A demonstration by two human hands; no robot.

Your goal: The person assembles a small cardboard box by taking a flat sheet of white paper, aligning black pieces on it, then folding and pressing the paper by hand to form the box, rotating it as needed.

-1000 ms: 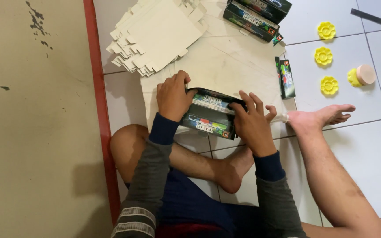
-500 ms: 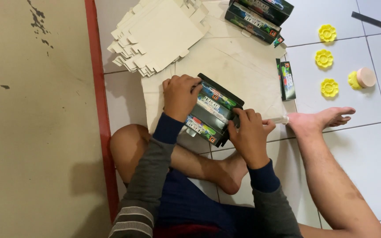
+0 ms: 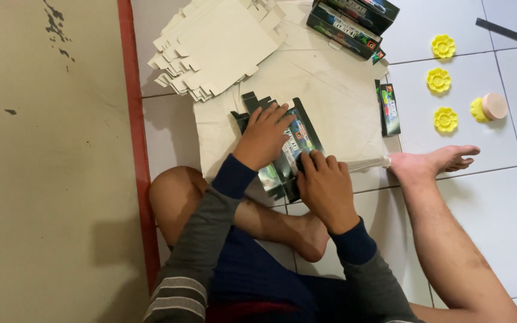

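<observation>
A flat black printed carton lies tilted on a pale cloth sheet spread over the floor tiles. My left hand presses down on the carton's upper part, fingers spread over it. My right hand presses its lower end near my crossed legs. Most of the carton is hidden under both hands; its flaps stick out at the top left.
A stack of unfolded pale card blanks lies at the top left. Folded black cartons sit at the top; one single carton lies right. Three yellow flower-shaped pieces and a pink roll rest on white tiles. A red strip borders a tan floor.
The carton has turned from lying crosswise to standing lengthwise away from me and looks flatter. Both hands shifted with it, the left going up, the right down.
</observation>
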